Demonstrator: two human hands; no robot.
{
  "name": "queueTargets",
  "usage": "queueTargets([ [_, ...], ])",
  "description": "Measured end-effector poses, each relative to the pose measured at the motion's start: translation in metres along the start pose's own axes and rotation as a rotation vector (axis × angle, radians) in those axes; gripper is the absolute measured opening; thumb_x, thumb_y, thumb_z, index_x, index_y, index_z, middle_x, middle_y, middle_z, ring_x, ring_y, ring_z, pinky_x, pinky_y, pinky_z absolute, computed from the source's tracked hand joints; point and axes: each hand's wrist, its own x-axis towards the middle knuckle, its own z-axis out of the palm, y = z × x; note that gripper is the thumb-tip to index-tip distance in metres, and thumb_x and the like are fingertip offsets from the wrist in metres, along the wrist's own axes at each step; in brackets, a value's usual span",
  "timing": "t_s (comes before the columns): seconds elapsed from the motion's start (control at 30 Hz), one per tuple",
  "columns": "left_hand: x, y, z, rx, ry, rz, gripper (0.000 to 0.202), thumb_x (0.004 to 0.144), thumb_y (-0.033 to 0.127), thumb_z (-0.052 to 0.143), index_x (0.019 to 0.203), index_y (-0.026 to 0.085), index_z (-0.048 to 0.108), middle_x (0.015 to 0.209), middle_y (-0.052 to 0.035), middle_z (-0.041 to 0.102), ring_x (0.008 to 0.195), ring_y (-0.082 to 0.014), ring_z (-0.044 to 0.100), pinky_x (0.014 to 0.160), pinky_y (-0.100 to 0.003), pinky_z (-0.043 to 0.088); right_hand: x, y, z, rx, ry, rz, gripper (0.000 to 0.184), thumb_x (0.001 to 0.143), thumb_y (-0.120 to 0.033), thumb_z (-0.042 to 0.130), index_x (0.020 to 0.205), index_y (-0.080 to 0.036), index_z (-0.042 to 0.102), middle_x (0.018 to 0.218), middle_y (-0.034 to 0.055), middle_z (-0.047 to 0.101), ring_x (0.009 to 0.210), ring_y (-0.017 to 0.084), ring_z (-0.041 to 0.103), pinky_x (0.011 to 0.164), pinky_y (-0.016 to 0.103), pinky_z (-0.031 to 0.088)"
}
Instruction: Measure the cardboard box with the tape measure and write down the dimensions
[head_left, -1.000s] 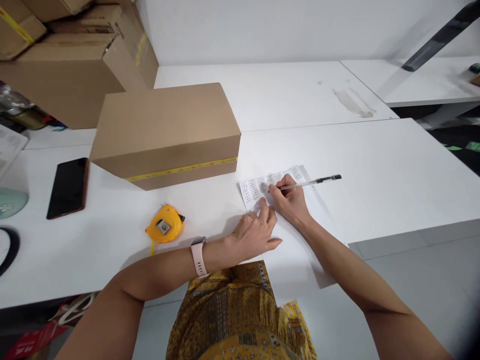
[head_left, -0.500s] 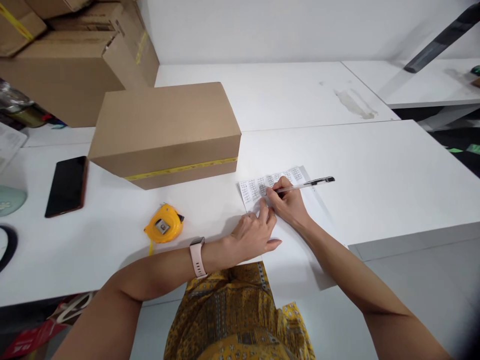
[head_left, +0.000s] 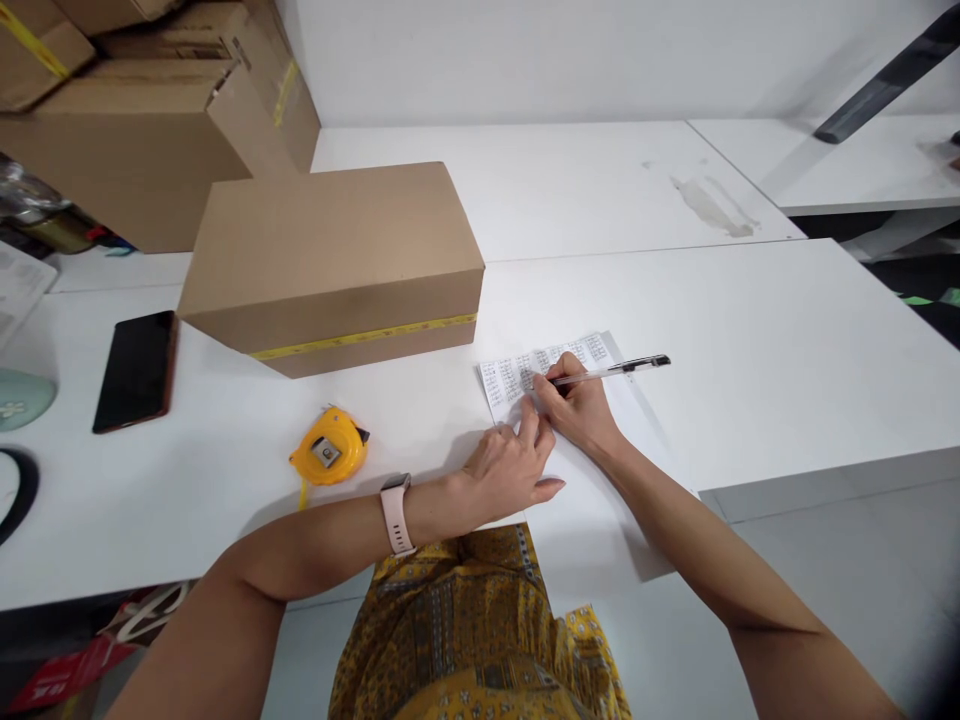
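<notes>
My right hand [head_left: 576, 408] grips a pen [head_left: 615, 370] with its tip on a white sheet of paper [head_left: 592, 520] that bears rows of small handwriting near its top edge. My left hand [head_left: 504, 468] lies flat on the same sheet just below the pen tip, fingers stretched out and pressing the paper down; a pale watch sits on that wrist. A yellow tape measure [head_left: 328, 452] lies on the white table [head_left: 750, 350] to the left of my left hand. A closed cardboard box [head_left: 330, 260] with a yellow tape strip stands behind it.
A black phone [head_left: 136, 368] lies at the left. Stacked cardboard boxes [head_left: 150, 110] fill the back left corner. A pale green round object [head_left: 19, 398] sits at the left edge. The paper overhangs the table's front edge.
The pen and my right hand shifted slightly left along the written rows. My left hand has stayed put on the paper.
</notes>
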Motion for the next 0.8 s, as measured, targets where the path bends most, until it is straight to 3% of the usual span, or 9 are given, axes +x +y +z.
queueTargets([
  [0.8,-0.0019,0.0004,-0.0074,0.061,-0.049,-0.001,0.074,0.100,0.058,0.045,0.149,0.003,0.045,0.151,-0.0335,0.046,0.090,-0.0296,0.073,0.070,-0.035,0.057,0.0026,0.0003,-0.0036,-0.002,0.063,-0.016,0.025,0.081,-0.028,0.066,0.069,-0.024,0.045,0.055,-0.0068,0.042,0.051,0.010,0.038,0.050,0.026,0.030],
])
